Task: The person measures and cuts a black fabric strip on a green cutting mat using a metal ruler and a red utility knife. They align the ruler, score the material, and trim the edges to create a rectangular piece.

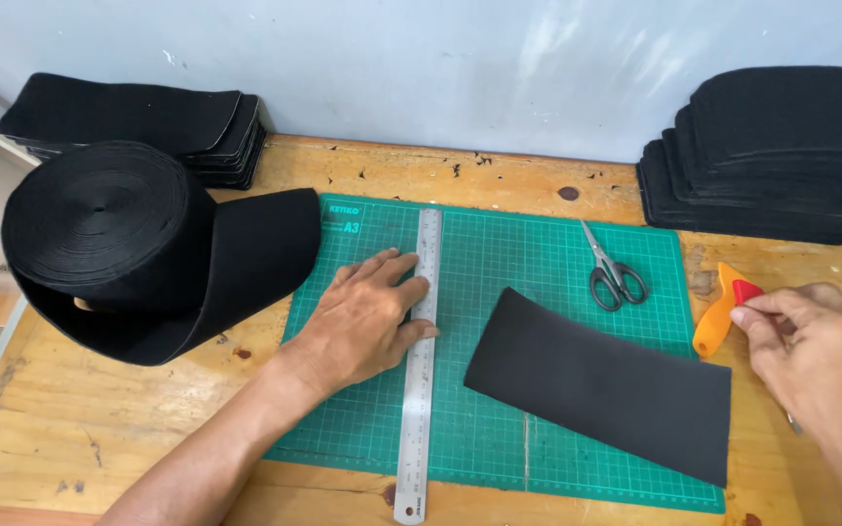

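Your left hand (367, 317) lies flat, fingers spread, just left of centre in the frame, its fingertips pressing on the steel ruler (421, 360). The ruler runs from the top of the green cutting mat (538, 263) down past the mat's lower edge onto the wooden table (70, 429). Your right hand (816, 356) sits at the right edge of the frame, fingers pinched on the red end of the orange cutter (716, 314), which rests on the table just beside the mat. Between your hands, a cut black strip (601, 385) lies slanted on the mat's lower right. Scissors (611, 268) lie closed above it. At the left, a big black roll (99, 229) trails its loose end onto the mat's corner. Stacks of black pieces (782, 156) fill the upper right, more stacked pieces (138, 122) the upper left.
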